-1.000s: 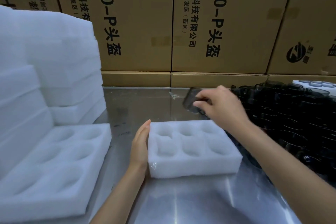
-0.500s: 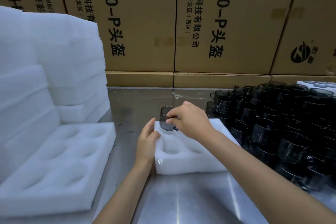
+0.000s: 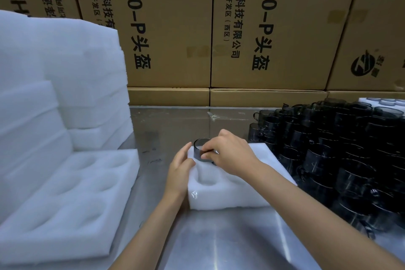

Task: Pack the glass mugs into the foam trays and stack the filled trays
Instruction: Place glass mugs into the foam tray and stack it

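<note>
Glass mug [image 3: 201, 149], dark and smoky, sits upright in the far-left pocket of the foam tray [image 3: 221, 197] at the middle of the steel table [image 3: 219, 245], and from my remote seat I see my right hand [image 3: 230, 154] gripping it, fingertips [image 3: 206, 155] curled over the near rim and side. My left hand [image 3: 180, 167] lies flat and relaxed against the tray's left edge at about 9 o'clock from the mug, fingers straight, thumb touching the foam just beside the glass. Two more pockets of the tray show empty nearer to me; the rest are hidden under my right forearm. At 3 o'clock from the tray, a crowd of stacked dark mugs [image 3: 341, 149] fills the right side of the table, its nearest pieces just beside the tray's right edge. At 9 o'clock, well apart, an empty spare tray [image 3: 65, 199] with round pockets lies flat, and behind it rises a tall pile of white foam sheets [image 3: 61, 76]. At 12 o'clock, printed cardboard boxes [image 3: 171, 28] wall off the far end of the table. At 2 o'clock, behind the mugs, part of another white tray [image 3: 385, 101] peeks out, its contents too small to tell.
</note>
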`<state>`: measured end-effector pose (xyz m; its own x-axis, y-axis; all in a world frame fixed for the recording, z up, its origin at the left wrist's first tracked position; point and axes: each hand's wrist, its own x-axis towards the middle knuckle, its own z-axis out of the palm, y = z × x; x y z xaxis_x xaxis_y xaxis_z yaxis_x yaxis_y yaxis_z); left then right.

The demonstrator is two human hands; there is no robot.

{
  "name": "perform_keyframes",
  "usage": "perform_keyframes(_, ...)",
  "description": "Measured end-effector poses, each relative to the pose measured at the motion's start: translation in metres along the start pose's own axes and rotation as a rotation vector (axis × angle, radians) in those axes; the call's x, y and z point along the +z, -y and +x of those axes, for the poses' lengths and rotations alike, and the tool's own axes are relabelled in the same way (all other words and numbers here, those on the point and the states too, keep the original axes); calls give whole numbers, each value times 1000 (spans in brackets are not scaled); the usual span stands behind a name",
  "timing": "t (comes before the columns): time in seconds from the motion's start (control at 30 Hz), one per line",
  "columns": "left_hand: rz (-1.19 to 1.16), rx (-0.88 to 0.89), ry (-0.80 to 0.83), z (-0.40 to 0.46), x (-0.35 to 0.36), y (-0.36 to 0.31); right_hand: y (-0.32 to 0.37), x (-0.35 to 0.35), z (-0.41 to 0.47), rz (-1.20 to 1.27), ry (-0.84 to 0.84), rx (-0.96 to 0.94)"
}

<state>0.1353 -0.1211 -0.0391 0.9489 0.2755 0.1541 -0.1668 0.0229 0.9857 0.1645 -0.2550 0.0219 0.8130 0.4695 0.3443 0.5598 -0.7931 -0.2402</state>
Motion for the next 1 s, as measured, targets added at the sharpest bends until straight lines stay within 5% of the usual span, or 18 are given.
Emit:
perform_keyframes(0.2,33,60,70,0,-2,-1,-5,4,-3,26,-6,-4)
perform_keyframes(0.33,92,206,125,2,-11,-6,-13,-1,-9,214,-154,14)
perform_keyframes(0.5,626,504,307,6,-24,-2,-23,5,-21,194,87,-35)
perform_keyframes(0.67,816,386,435,7,-22,1,-24,13,-21,78,240,-11)
perform_keyframes(1.0,1041,346,395,16,-18,-7,-19,19,-17,0,263,49)
